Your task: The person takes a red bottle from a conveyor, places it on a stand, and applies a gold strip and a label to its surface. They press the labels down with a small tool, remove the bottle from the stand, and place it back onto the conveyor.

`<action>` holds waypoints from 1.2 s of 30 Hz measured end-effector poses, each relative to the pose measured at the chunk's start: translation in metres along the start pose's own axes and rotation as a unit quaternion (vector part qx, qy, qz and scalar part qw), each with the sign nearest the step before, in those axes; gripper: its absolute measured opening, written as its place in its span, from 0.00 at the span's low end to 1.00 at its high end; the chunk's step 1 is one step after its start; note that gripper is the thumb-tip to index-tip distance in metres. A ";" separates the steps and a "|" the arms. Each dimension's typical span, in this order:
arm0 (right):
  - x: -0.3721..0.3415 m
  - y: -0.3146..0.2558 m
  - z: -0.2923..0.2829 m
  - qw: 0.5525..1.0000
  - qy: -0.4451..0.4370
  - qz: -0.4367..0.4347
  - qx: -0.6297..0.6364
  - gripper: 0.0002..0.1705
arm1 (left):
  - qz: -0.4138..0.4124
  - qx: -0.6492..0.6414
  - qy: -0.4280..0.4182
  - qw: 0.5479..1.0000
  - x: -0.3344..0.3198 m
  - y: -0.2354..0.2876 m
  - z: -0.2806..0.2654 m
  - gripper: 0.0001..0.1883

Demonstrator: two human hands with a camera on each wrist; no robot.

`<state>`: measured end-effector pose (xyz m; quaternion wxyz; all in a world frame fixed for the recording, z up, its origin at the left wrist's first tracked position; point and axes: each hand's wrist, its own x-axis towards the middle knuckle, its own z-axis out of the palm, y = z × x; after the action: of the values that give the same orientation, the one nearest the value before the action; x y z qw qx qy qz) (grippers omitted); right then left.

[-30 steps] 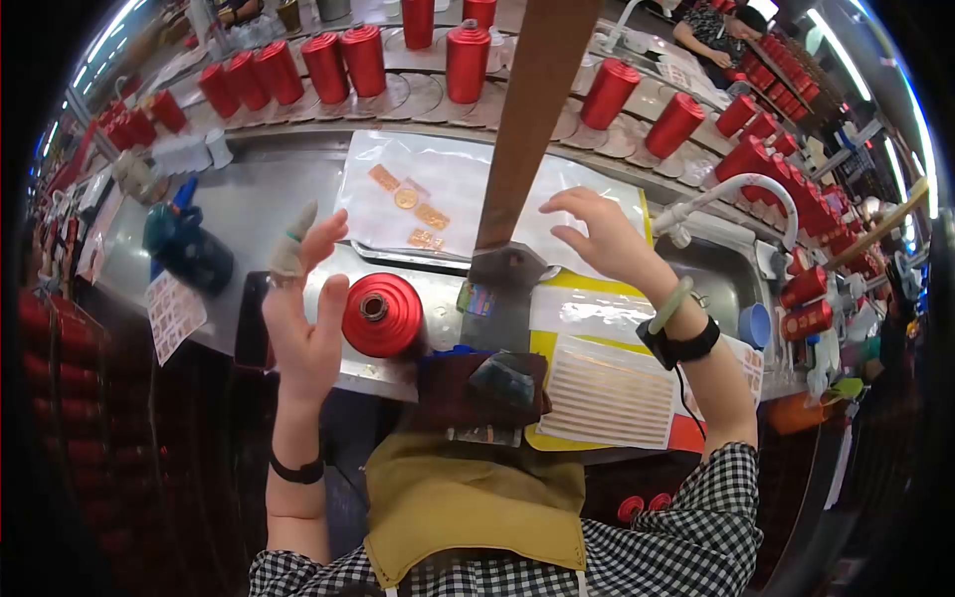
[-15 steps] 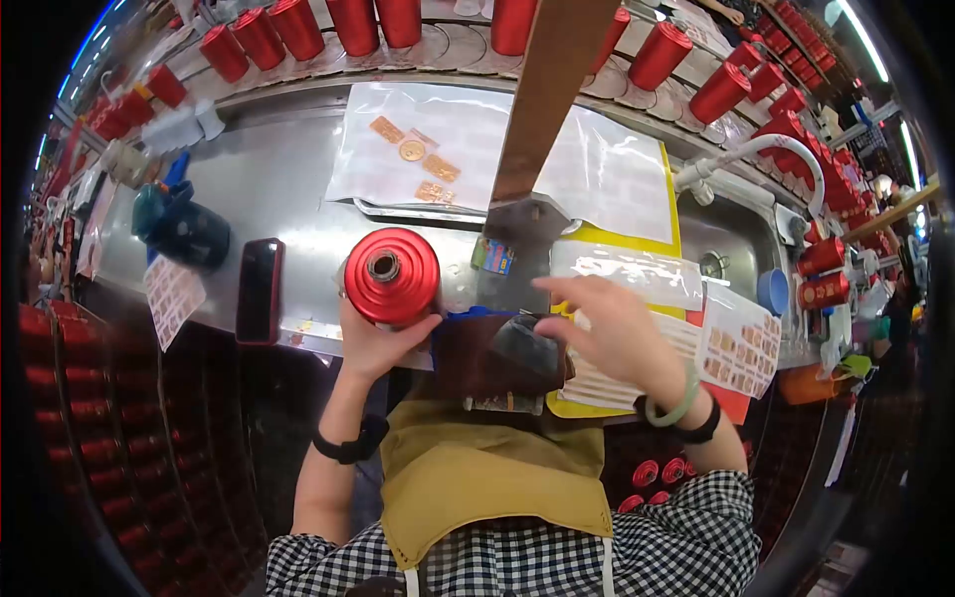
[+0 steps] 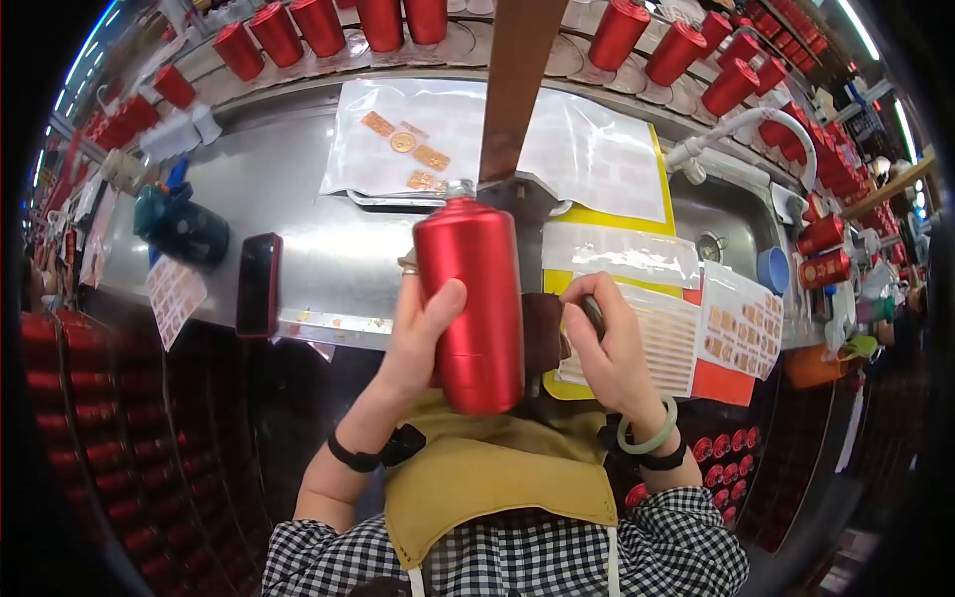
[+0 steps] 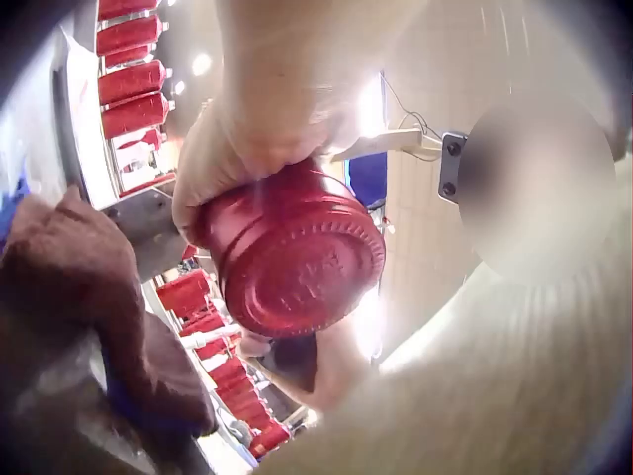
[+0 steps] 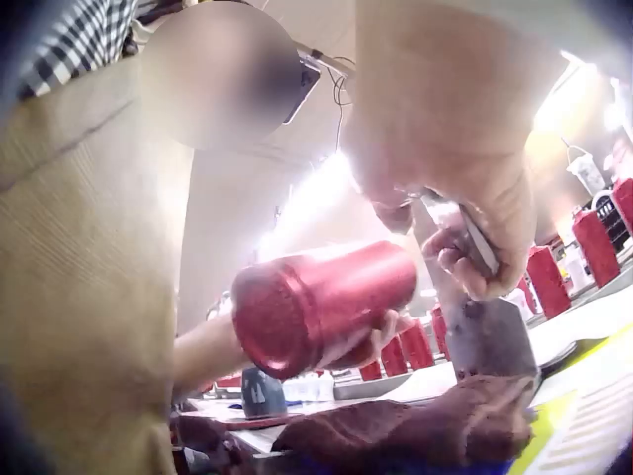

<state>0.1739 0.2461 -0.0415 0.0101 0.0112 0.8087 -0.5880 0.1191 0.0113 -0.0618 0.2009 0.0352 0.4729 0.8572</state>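
Okay, left hand [image 3: 410, 343]: fingers curled round the red bottle [image 3: 470, 308], thumb across its side.
Red bottle: lifted off the counter [image 3: 269, 189], tilted, neck away from the person, base toward the apron [image 3: 497, 488].
Right hand [image 3: 619, 348]: clamped on a small dark object [image 3: 594, 314], identity unclear, beside the bottle.
Brown cloth [image 5: 425, 430]: below both hands.
White sheet [image 3: 438, 109]: beyond bottle, gold pieces [image 3: 402, 142] on it.

Steel counter [image 3: 284, 164] with sink [image 3: 738, 211], bright tube light [image 3: 863, 40] overhead.

Head view downward — wrist views upward
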 end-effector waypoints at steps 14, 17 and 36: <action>0.006 0.003 0.014 0.999 -0.015 0.051 0.012 0.43 | -0.099 0.105 0.029 0.989 0.042 -0.012 0.041 0.35; 0.013 0.018 0.018 0.998 0.002 0.025 0.061 0.41 | -0.040 0.147 0.048 0.987 0.050 -0.020 0.037 0.39; 0.003 0.026 0.027 0.989 0.046 -0.088 -0.109 0.47 | 0.141 0.781 -0.050 0.606 0.150 0.008 -0.085 0.17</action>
<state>0.1721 0.2282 -0.0752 -0.0778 -0.0339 0.8656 -0.4935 -0.0426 -0.0034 -0.1219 -0.0026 0.2879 0.9411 0.1771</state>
